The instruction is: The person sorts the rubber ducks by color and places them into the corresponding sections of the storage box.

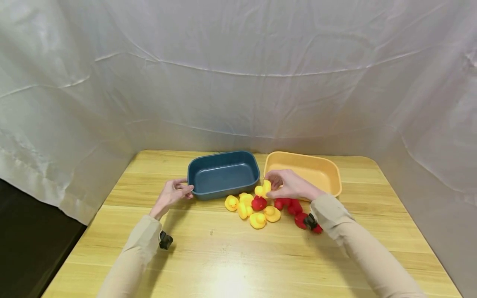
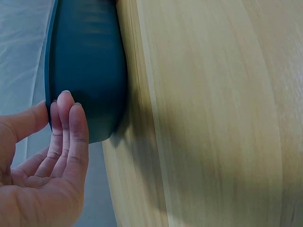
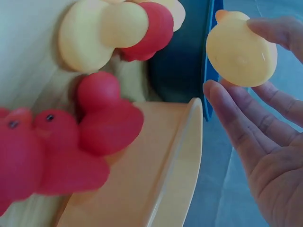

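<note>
My left hand holds the left end of a dark blue plastic bin. In the left wrist view the thumb lies at the bin's rim and the fingers lie against its outer wall. My right hand pinches a yellow rubber duck between thumb and fingers, above the table near the gap between the two bins. The right wrist view shows this duck raised beside the blue bin's rim. Just below it on the table are several yellow ducks and a red duck.
An orange-yellow bin stands behind the right forearm. More red ducks lie in front of it, partly hidden by the right arm. Pale curtains hang behind the wooden table and along both its sides.
</note>
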